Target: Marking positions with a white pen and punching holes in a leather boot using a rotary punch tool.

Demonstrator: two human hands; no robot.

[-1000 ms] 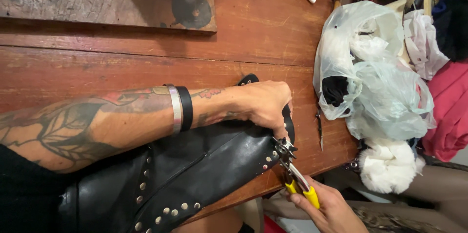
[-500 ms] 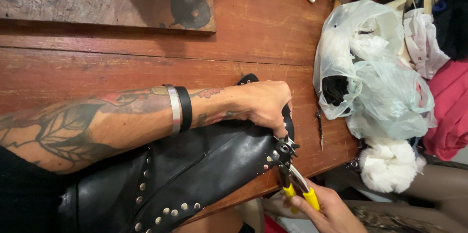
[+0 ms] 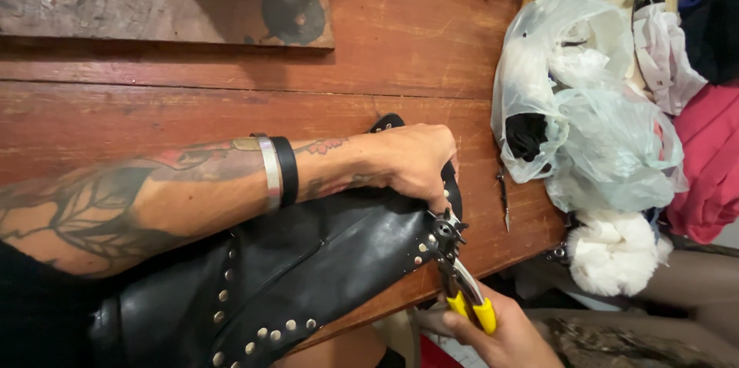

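A black leather bag [image 3: 308, 276] studded with rows of metal rivets lies slanted over the near edge of the table, its strap end pinched in the toothed head of a yellow-handled punch plier [image 3: 460, 276] that angles down off the edge.

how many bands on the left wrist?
2, side by side on the left forearm just behind the left hand: a silver metal bangle nearer the elbow and a black band nearer the hand. None seen on the right hand, whose wrist is out of frame.

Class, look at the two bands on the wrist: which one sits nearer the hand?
The black band sits nearer the left hand; the silver band lies beside it, towards the elbow.
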